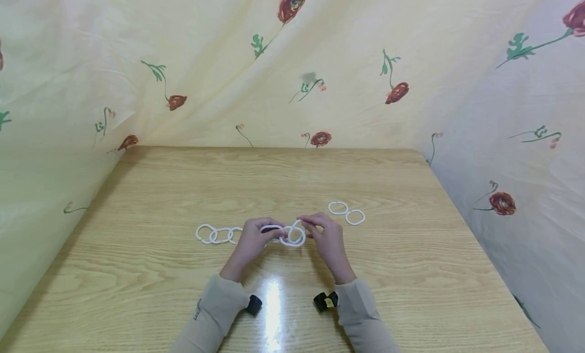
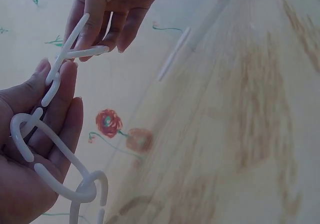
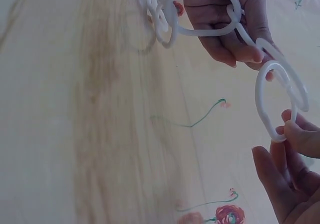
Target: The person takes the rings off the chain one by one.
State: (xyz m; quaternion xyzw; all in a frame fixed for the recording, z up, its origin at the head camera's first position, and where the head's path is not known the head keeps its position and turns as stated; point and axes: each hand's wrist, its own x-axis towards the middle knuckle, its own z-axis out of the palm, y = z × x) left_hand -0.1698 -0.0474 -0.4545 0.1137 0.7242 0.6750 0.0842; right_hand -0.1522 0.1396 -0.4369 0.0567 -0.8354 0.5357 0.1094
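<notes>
A chain of white plastic links trails leftward over the table from my left hand. The left thumb and fingers pinch a link near the chain's right end, while other links hang across the palm in the left wrist view. With thumb and fingertips, my right hand pinches a single white oval link. That link crosses the end link of the chain and appears hooked through it. Both hands are close together, raised a little over the table. Small gaps show in several of the links.
Two more white links, a left one and a right one, lie side by side beyond my right hand; whether they are joined, I cannot tell. The wooden table meets a flowered cloth at its back and sides.
</notes>
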